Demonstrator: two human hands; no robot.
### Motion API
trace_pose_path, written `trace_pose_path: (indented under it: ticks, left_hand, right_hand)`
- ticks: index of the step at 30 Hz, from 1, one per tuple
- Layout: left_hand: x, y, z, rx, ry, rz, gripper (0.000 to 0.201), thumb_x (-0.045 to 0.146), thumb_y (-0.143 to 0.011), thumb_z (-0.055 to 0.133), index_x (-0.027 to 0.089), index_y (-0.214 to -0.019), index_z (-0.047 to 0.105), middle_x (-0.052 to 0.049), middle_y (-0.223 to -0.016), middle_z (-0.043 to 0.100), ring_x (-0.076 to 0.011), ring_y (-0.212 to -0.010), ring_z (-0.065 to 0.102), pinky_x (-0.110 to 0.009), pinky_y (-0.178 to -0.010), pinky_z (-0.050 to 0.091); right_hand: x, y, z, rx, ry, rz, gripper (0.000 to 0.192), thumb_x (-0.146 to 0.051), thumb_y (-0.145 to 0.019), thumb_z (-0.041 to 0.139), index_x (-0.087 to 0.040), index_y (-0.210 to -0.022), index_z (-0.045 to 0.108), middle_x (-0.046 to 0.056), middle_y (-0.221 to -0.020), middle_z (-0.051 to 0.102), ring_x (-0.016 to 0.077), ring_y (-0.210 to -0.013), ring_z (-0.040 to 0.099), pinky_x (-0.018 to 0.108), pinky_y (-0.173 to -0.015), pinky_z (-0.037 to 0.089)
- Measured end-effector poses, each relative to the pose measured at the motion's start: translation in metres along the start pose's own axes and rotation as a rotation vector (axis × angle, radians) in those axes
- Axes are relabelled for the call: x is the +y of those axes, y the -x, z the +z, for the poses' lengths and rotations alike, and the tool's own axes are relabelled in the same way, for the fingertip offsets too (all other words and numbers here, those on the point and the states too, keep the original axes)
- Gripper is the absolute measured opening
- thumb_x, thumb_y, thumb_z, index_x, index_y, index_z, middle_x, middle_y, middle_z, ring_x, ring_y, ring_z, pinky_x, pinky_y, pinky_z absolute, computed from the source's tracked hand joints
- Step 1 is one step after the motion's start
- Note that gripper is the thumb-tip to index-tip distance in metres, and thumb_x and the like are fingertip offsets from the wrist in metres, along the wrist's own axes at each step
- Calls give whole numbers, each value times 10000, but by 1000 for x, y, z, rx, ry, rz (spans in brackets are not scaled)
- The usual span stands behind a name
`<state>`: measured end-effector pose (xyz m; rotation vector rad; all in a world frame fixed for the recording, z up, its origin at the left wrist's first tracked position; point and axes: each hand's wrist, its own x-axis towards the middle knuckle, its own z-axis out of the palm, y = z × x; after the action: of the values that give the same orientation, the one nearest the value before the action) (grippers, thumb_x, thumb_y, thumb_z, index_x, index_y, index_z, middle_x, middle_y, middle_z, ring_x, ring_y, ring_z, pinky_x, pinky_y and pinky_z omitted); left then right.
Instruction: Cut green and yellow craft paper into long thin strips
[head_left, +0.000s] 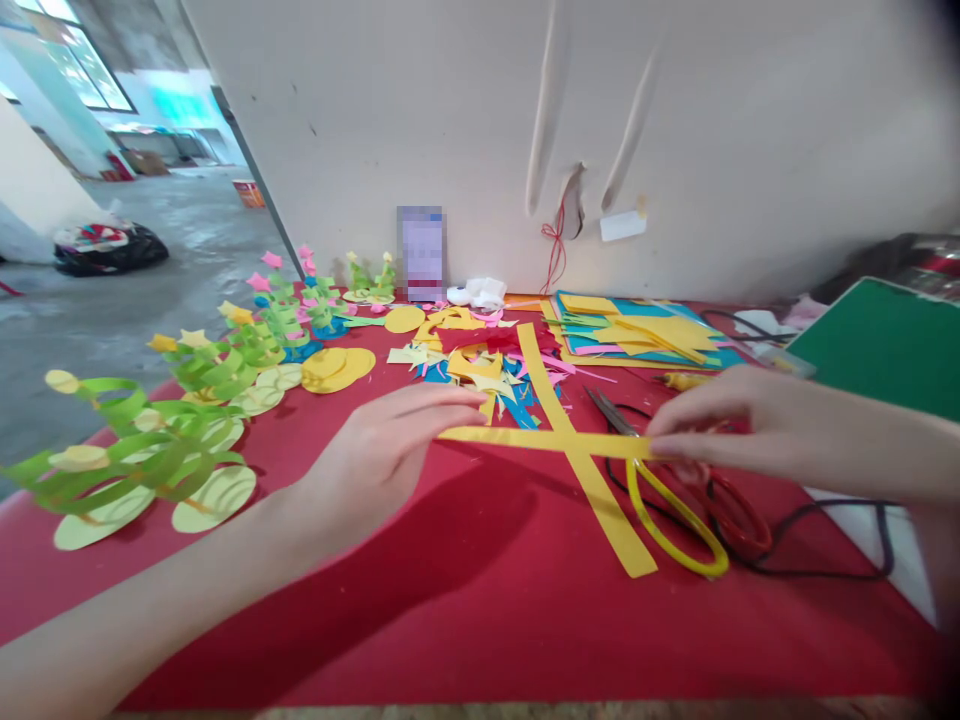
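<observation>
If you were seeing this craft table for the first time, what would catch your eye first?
First, the two yellow paper strips crossed at the centre of the red table, one stretched between the left hand and the right hand. Next, the row of green paper trees running along the left edge. Scissors with a yellow and a red handle lie beneath the right hand.

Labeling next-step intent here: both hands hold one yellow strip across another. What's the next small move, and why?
Probably lower the horizontal yellow strip flat onto the diagonal yellow strip and press at the crossing. The left hand and right hand pinch its two ends, stretched over the diagonal one on the red table; whether they already touch is unclear.
</observation>
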<state>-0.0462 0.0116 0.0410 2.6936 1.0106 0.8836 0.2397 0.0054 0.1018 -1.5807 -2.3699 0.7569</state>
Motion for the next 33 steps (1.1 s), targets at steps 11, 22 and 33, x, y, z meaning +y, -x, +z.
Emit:
trace_pose_path:
  ticks: [11,22,33]
  left_hand:
    - [24,9,6,-65,-5,10,217,269,-837,472,227,-1047,505,-10,-1001,626,-139,-900,573,-245,-803,453]
    - [28,1,-2,-184,276,-190,129,271,-841,459,240,-926,553,35,-891,613,-90,-783,566,-143,-679,434]
    - [39,3,0,-236,396,-293,142,275,-856,424,278,-962,518,52,-889,576,-74,-713,545,-145,-601,421]
  right_hand:
    - [-20,-11,29,-373,-401,-107,216,-291,-816,460,-186,-681,592,-23,-551,610,72,-500,555,148,-454,388]
    - [-6,-10,8,-334,-898,-103,508,-518,-839,269,-158,-890,624,43,-506,609,149,-496,568,276,-542,439]
    - [-38,-22,67,-137,-821,-32,222,-287,-692,623,-208,-891,563,-18,-735,588,88,-614,563,199,-579,472]
